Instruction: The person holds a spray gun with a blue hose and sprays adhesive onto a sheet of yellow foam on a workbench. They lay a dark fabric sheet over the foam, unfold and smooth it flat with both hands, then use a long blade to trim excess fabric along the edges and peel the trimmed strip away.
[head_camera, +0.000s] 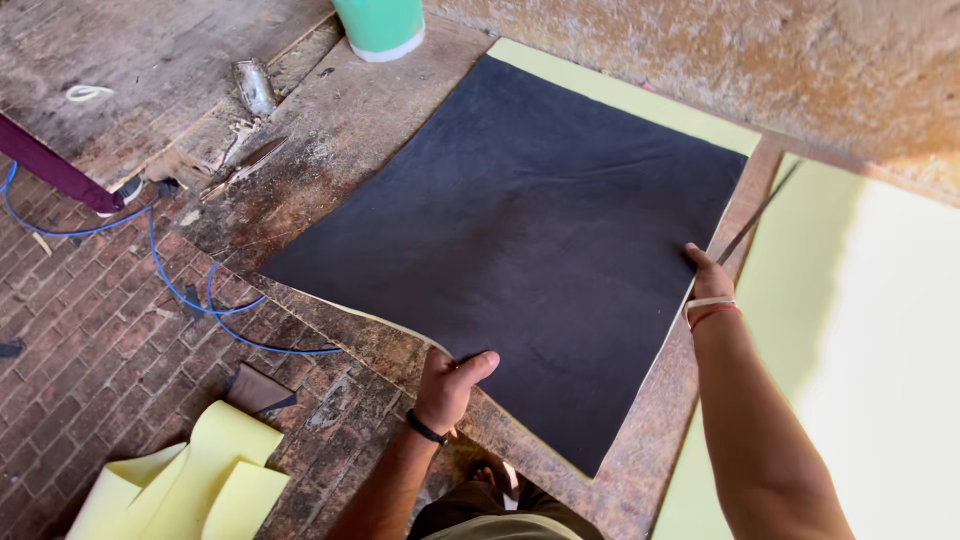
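A worn wooden desk (330, 130) stands over brick floor (90, 330), beside a rough wall (750, 50). A black sheet (520, 230) covers it. Left hand (447, 385) pinches the sheet's near edge; right hand (708, 275) presses flat on its right edge.

My left hand (448, 385) grips the near edge of a large black sheet (520, 230), thumb on top, lifting that edge slightly off the worn wooden bench (330, 130). My right hand (706, 272) presses flat at the sheet's right edge. A pale yellow foam layer (640, 95) shows beneath it along the far side. A green bucket (380, 25) stands at the bench's far end. A blue cable (180, 290) trails over the brick floor (90, 340), near yellow foam offcuts (190, 480).
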